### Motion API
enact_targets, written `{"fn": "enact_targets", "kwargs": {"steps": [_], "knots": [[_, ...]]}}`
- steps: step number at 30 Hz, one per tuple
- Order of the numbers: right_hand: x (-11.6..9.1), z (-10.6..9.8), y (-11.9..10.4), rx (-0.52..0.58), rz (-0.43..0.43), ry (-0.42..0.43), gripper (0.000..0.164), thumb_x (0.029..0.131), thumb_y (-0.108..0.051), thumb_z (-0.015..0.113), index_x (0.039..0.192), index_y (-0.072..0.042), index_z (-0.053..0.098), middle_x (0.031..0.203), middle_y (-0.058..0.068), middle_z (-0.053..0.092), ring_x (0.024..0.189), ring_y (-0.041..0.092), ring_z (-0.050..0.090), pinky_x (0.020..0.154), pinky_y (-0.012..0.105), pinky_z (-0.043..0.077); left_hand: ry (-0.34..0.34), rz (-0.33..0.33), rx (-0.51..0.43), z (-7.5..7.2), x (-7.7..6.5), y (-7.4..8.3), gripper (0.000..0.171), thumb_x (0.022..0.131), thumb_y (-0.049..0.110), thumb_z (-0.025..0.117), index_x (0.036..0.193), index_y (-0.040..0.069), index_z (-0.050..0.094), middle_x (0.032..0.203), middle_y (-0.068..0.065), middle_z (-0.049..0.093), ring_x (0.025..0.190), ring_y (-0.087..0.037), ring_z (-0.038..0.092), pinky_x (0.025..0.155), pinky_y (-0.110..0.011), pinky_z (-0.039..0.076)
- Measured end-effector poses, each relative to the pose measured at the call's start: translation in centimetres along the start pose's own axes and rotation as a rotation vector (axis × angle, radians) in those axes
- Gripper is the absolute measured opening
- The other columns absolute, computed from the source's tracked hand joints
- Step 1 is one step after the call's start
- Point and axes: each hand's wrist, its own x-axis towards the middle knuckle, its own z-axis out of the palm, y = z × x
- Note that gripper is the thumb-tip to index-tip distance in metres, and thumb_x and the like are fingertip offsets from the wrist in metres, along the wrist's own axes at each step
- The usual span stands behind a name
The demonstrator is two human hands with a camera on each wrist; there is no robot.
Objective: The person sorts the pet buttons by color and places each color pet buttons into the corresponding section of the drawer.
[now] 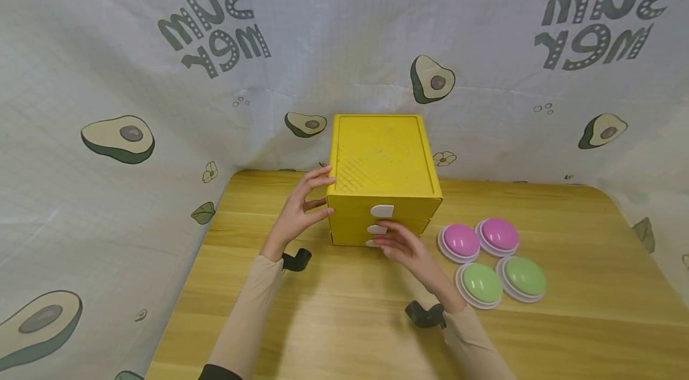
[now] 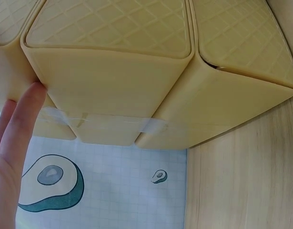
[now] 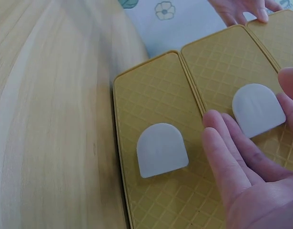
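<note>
A yellow drawer box (image 1: 384,155) with stacked drawers stands on the table, each front bearing a white rounded handle (image 1: 382,211). At its left side is my left hand (image 1: 296,209), fingers spread and fingertips against the box's edge; in the left wrist view a finger touches the side wall (image 2: 108,90). My right hand (image 1: 406,254) is before the drawer fronts, its fingers extended. One fingertip meets the edge of the middle handle (image 3: 258,110) in the right wrist view, and the thumb is partly cut off by the frame. The bottom handle (image 3: 162,150) is untouched.
Right of the box sit two pink dome buttons (image 1: 461,241) and two green dome buttons (image 1: 482,283) on white bases, close to my right forearm. Behind the wooden table (image 1: 344,314) hangs a pale cloth (image 1: 344,57) printed with avocados.
</note>
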Motion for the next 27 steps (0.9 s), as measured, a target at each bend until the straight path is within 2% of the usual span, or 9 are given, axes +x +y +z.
{"fn": "enact_targets", "kwargs": {"steps": [10, 13, 20, 27], "knots": [[-0.3, 0.2, 0.0, -0.017, 0.000, 0.016, 0.042, 0.094, 0.008, 0.051, 0.135, 0.009, 0.042, 0.130, 0.034, 0.048, 0.114, 0.051, 0.048, 0.093, 0.031, 0.047, 0.004, -0.026, -0.012, -0.1, 0.2, -0.2, 0.049, 0.083, -0.015, 0.065, 0.128, -0.007, 0.047, 0.148, -0.018, 0.031, 0.128, -0.036, 0.040, 0.091, -0.054, 0.046], [-0.8, 0.4, 0.0, -0.023, -0.018, 0.015, 0.042, 0.093, 0.012, 0.050, 0.134, 0.010, 0.043, 0.129, 0.035, 0.048, 0.113, 0.046, 0.052, 0.092, 0.031, 0.048, 0.005, -0.025, -0.013, -0.2, 0.2, -0.3, 0.049, 0.083, -0.015, 0.065, 0.128, -0.007, 0.047, 0.148, -0.017, 0.031, 0.128, -0.035, 0.040, 0.091, -0.054, 0.045], [-2.1, 1.2, -0.4, -0.014, -0.068, -0.011, 0.043, 0.093, 0.014, 0.049, 0.135, 0.011, 0.042, 0.127, 0.037, 0.048, 0.113, 0.024, 0.059, 0.092, 0.032, 0.048, 0.006, -0.021, -0.023, -0.2, 0.2, -0.3, 0.049, 0.083, -0.016, 0.065, 0.128, -0.007, 0.047, 0.148, -0.018, 0.031, 0.128, -0.036, 0.040, 0.091, -0.056, 0.045], [-3.4, 1.9, -0.9, -0.019, -0.066, -0.029, 0.043, 0.094, 0.011, 0.050, 0.136, 0.008, 0.042, 0.128, 0.033, 0.050, 0.114, 0.023, 0.058, 0.092, 0.036, 0.048, 0.006, -0.033, -0.024, -0.2, 0.2, -0.2, 0.049, 0.083, -0.016, 0.064, 0.128, -0.008, 0.047, 0.148, -0.019, 0.031, 0.129, -0.035, 0.039, 0.092, -0.054, 0.045]]}}
